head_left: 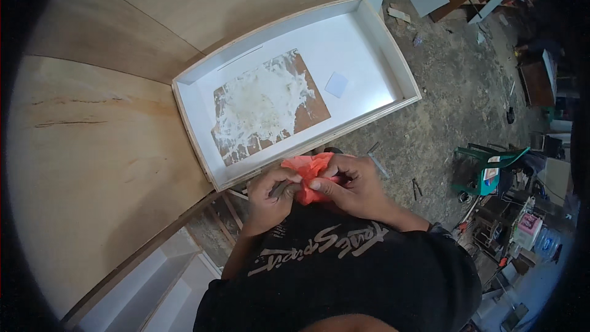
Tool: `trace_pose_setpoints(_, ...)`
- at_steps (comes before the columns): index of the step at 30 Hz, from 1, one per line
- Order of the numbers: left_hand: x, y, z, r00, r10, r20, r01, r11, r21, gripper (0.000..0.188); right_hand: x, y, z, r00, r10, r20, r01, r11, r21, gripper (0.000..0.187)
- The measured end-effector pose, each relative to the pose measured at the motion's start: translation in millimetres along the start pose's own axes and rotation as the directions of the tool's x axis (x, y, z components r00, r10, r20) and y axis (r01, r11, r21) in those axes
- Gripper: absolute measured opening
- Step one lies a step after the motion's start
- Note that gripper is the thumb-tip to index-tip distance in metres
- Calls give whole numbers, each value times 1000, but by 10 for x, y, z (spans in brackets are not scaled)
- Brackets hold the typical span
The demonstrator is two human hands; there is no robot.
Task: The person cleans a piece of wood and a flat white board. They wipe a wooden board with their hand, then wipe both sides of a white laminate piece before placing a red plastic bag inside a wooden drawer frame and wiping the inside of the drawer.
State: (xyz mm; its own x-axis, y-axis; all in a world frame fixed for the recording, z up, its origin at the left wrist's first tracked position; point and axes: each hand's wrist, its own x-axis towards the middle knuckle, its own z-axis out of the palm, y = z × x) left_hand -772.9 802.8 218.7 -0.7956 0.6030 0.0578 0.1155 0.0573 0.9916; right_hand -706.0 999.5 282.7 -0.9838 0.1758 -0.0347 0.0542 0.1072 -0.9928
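Nearest, before a black shirt [344, 270], both forearms angle inward, the left hand [270, 200] and right hand [358, 192] almost meeting. Each grip is closed, thumb against fingers — pinching a crumpled red plastic piece [310, 165] by the near edge of a shallow white box [365, 46]. Inside, white surface surrounds a smeared brown board [264, 104] and a small white square [336, 85]. Past the right rim, concrete floor [424, 117] stretches toward a green chair [476, 172].

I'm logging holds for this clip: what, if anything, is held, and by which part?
Crumpled red material, apparently thin plastic: the left grip pinches its left side, the right grip its right side, toward the middle.
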Motion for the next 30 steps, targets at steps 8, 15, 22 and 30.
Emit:
trace_pose_setpoints(8,93,85,291,999,41,12,-42,999,30,36,60,-65,-62,979,-36,202,45,998,-38,22)
trace_pose_setpoints(15,-437,-370,65,984,170,-63,-170,985,-2,17,1317,1627,-165,973,72,-220,-190,790,-583,60)
trace_pose_setpoints(22,-663,-516,-168,975,197,-105,-175,967,183,22,1643,2372,550,879,401,-257,-409,358,-839,122)
trace_pose_setpoints(30,-1003,-979,-193,968,-247,-45,235,955,-181,24,1727,2813,144,722,488,-491,-604,791,-101,41)
